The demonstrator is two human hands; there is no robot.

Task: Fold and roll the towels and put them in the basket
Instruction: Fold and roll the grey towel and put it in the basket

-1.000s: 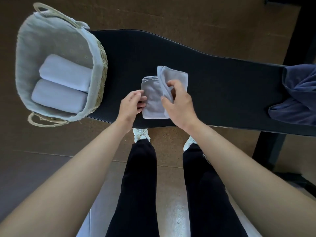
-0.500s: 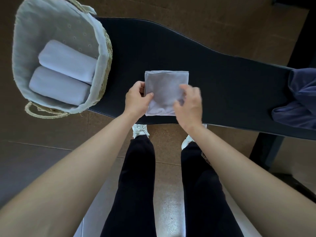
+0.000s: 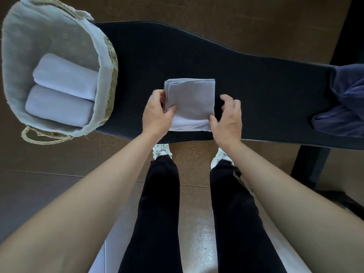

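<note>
Seemingly a home — lined wicker basket (image 3: 111, 62), black table (image 3: 256, 85), brown floor (image 3: 59, 154).

Single head-worn wide-angle view, looking steeply down, close over black table (image 3: 256, 85)

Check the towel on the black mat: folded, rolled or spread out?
Folded, not rolled: the towel lies as a flat square, layered edges showing at its left side, where the left hand pinches it.

Black bench (image 3: 256, 85) carries basket (image 3: 112, 62) left, folded towel (image 3: 191, 101) middle, dark-blue cloth (image 3: 346, 103) right.
</note>
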